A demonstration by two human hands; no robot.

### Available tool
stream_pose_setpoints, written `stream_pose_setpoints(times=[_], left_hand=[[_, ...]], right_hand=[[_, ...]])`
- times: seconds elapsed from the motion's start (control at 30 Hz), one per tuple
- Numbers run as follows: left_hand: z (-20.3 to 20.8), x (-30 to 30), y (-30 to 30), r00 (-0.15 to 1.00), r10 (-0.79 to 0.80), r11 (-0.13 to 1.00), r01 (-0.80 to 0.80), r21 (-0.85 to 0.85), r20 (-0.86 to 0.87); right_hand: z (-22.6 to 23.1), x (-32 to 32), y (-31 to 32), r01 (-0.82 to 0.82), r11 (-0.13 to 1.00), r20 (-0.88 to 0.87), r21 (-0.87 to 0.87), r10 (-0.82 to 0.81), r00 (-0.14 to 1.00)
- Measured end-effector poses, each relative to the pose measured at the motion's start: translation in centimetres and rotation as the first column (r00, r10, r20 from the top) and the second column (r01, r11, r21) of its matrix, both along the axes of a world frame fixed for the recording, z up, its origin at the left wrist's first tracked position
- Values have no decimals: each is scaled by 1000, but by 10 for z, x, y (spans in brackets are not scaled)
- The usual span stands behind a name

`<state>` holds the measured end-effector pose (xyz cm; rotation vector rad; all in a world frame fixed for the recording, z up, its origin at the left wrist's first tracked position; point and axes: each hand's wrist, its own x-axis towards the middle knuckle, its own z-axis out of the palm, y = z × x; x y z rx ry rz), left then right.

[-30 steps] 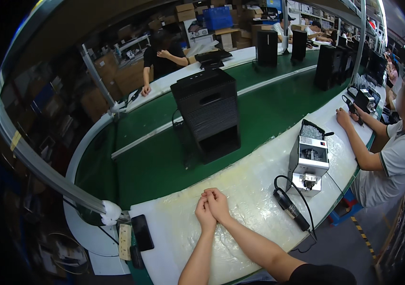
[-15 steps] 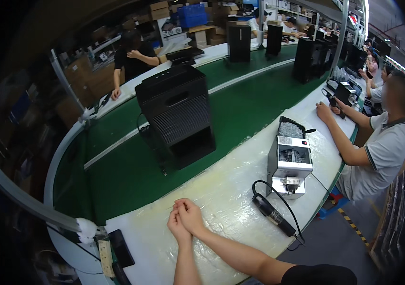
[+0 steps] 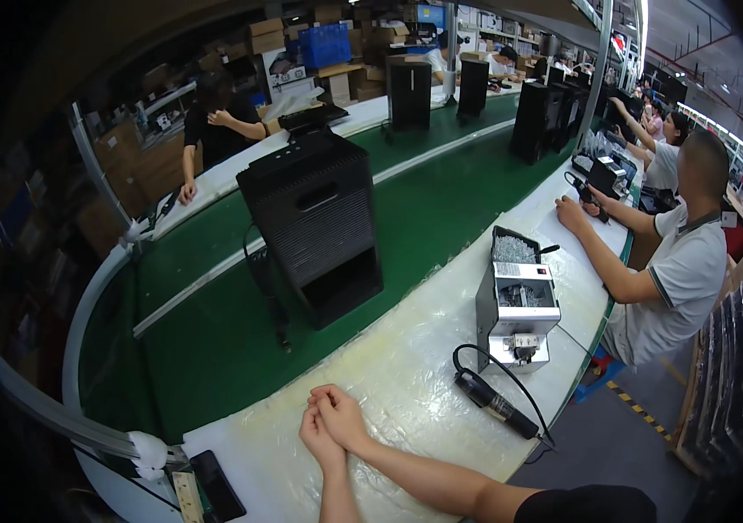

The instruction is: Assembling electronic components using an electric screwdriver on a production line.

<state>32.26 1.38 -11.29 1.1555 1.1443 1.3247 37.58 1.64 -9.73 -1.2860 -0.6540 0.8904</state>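
My left hand (image 3: 321, 443) and my right hand (image 3: 342, 417) rest together on the plastic-covered worktop (image 3: 258, 410). The right one overlaps the left, and the fingers of both are curled in against each other. No object shows between them. To their right, a black electric screwdriver (image 3: 495, 404) with a looped cable lies on the worktop. Behind it stands a silver and black screw feeder (image 3: 524, 318) with many small screws in its open top. Beyond my hands, a tall black slatted appliance (image 3: 319, 222) stands upright on the green conveyor belt (image 3: 201, 366), its power cord hanging beside it.
At the lower left lie a dark phone (image 3: 217, 486) and a cream power strip (image 3: 187, 497), near a metal post. A co-worker in a white shirt (image 3: 685, 261) sits at the right with a dark tool in hand. Another person in black (image 3: 214, 131) stands across the belt. More black appliances (image 3: 535, 122) stand farther along.
The whole view has shifted slightly, so most things sit lower and farther left. My hands stay together. A person far along the line at the right now has an arm raised.
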Motion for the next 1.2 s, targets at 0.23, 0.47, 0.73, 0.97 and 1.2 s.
stream_pose_setpoints(times=[0.23,0.47,0.73,0.97,1.2], left_hand=[[0,0,0,999,5,1000,-4,9,-34],[8,2,-1,999,17,1000,-16,13,-33],[0,-1,1,1000,13,1000,-14,-17,-25],[-5,-1,2,1000,13,1000,-13,-18,8],[-5,-1,2,1000,18,1000,-18,-21,5]], right_hand=[[-6,0,2,-6,1000,-10,-4,6,1000],[-3,0,2,-2,1000,9,-2,2,1000],[-4,0,1,-8,1000,3,-13,8,1000],[-8,-1,3,-15,1000,-7,-25,15,1000],[-5,0,3,-22,999,1,-34,22,1000]])
